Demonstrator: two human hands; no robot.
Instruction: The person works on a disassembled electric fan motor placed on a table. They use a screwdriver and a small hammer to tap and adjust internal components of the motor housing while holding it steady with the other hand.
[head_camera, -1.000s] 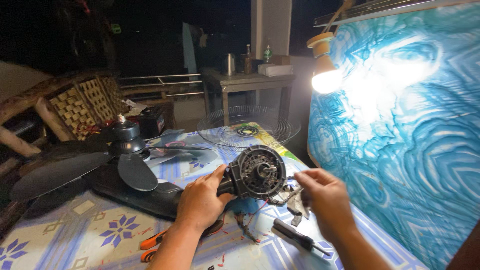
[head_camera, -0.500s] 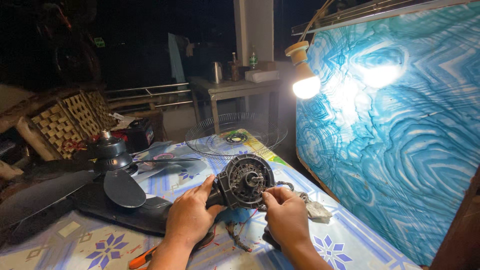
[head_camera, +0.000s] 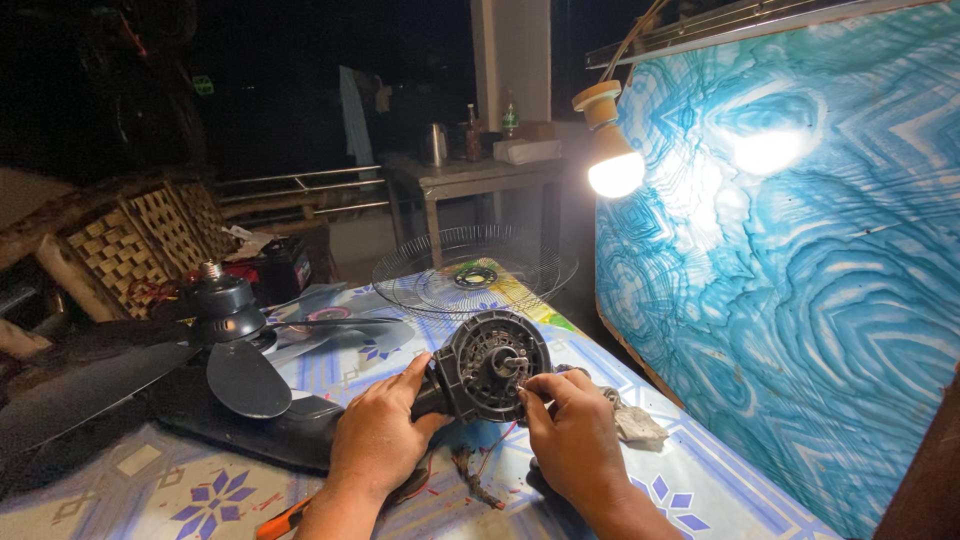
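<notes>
Gripping the motor on the table, the left hand steadied its neck while the right hand pinched at its face; a firm brace probably helped those fingertips work accurately.

Left hand curled in a grip, right hand with fingers pinched together.

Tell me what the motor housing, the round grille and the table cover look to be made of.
Motor housing: likely matte black plastic, moulded ribs and vents. Round grille: thin metal wire, glinting spokes. Table cover: probably glossy vinyl, printed flowers and lamp sheen.
</notes>
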